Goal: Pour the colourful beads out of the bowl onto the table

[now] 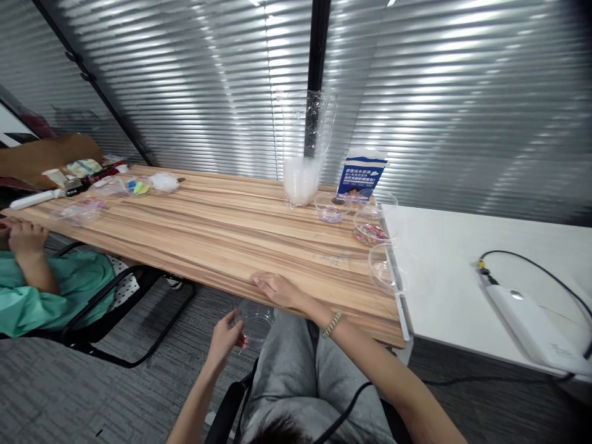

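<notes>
My left hand (pixel 226 336) grips the rim of a clear plastic bowl (pixel 257 322), held just below the table's front edge, above my lap. My right hand (pixel 275 288) lies on the wooden table (pixel 208 228) by that edge, close above the bowl, its fingers stretched to the left; I see nothing held in it. Small clear bits (pixel 337 258) are scattered on the wood to the right. Farther right stand a bowl with colourful pieces (pixel 371 233), a bowl with a purplish bottom (pixel 332 213) and a nearer clear bowl (pixel 385 271).
A clear bag with white contents (pixel 300 179) and a blue printed packet (pixel 361 179) stand at the back. Bags and small items (pixel 139 185) lie to the left. A person in a green sleeve (pixel 55 290) sits there. A white power bank (pixel 531 327) with a cable rests on the white table (pixel 444 246).
</notes>
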{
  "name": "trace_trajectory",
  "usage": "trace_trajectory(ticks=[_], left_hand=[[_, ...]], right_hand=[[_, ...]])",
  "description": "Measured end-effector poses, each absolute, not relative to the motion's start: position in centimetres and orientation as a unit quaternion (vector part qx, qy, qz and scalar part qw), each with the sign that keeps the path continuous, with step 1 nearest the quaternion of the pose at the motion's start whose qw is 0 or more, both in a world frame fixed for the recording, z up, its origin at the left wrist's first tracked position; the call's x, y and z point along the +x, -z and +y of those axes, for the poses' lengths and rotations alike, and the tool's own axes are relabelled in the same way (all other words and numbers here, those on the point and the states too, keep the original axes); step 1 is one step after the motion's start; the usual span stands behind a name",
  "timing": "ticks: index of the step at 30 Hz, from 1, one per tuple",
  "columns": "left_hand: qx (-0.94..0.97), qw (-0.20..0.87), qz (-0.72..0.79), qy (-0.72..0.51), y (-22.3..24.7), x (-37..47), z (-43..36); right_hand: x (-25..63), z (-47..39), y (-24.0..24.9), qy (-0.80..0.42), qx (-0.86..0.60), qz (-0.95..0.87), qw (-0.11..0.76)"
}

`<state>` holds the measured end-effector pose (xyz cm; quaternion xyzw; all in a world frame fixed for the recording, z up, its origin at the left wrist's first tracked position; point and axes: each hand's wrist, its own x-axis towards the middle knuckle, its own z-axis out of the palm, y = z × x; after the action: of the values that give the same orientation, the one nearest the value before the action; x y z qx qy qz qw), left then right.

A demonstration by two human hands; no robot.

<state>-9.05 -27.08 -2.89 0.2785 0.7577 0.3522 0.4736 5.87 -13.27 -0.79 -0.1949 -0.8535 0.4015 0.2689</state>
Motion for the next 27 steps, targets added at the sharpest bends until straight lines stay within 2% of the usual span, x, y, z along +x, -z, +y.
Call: trace_trajectory(ticks=[15,18,23,27], left_hand=[[0.273,0.454,0.755,-0.386,1.7,-9.0,-27.3],[0.27,0.455,0.76,-0.377,1.7,-8.9,-27.4],[0.272,0.458,0.76,-0.373,2.1,-8.7,-27.3],[0.281,0.456,0.759,-0.37,2.9,-8.7,-27.3]], right_hand=[[4.8,-16.7,0.3,-0.482,-0.092,-0.833,0.255],[5.1,-16.3,0.4,-0.52,-0.125,-0.799,0.274],[5.7,-14.0,1.4,-0.602,-0.251,-0.67,0.355],[6.4,-13.8,1.4,-0.533,-0.33,-0.686,0.37]])
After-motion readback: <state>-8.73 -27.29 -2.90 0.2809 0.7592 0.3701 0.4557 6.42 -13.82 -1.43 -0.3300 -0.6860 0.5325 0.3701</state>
